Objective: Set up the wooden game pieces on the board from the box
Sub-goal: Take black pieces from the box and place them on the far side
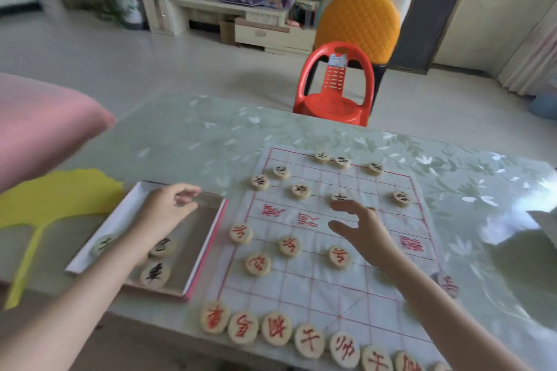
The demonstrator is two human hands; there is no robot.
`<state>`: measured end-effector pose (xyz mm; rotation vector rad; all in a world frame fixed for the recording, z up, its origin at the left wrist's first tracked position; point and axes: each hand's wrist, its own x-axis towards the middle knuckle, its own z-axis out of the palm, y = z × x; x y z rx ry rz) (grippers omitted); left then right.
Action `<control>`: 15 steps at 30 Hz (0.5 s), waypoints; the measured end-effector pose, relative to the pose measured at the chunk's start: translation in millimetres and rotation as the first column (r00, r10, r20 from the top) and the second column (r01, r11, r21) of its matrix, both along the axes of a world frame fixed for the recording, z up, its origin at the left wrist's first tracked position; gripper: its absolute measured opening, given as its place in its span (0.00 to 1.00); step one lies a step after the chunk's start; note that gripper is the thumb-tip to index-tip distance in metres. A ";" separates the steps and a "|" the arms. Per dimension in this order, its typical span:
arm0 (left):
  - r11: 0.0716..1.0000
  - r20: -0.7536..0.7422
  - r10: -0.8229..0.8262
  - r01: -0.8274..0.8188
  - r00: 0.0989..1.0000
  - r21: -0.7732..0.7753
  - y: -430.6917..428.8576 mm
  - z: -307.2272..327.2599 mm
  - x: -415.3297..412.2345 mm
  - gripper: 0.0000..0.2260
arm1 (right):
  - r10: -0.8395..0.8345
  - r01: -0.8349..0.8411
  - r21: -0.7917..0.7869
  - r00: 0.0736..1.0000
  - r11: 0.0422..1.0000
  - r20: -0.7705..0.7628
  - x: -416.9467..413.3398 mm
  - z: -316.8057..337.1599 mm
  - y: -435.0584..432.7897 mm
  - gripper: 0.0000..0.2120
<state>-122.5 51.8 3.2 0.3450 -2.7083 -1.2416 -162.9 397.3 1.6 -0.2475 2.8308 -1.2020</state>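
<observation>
A white sheet board with a red grid lies on the table. Round wooden pieces with red characters line its near edge, with more in mid-board. Black-character pieces stand along its far side. To the board's left sits a shallow open box holding three black-character pieces. My left hand hovers over the box, fingers curled; whether it pinches a piece is blurred. My right hand is over the board's middle, fingers spread and empty.
A yellow leaf-shaped fan lies left of the box. A pink cushion is at the far left. A red plastic chair stands beyond the table's far edge. The table has a glossy leaf-pattern cover.
</observation>
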 end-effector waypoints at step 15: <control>0.989 0.105 -0.012 0.027 0.994 -0.147 -84.5 -43.3 59.0 0.24 | 0.466 -0.474 0.174 0.880 0.863 0.085 70.8 -18.8 -202.9 0.19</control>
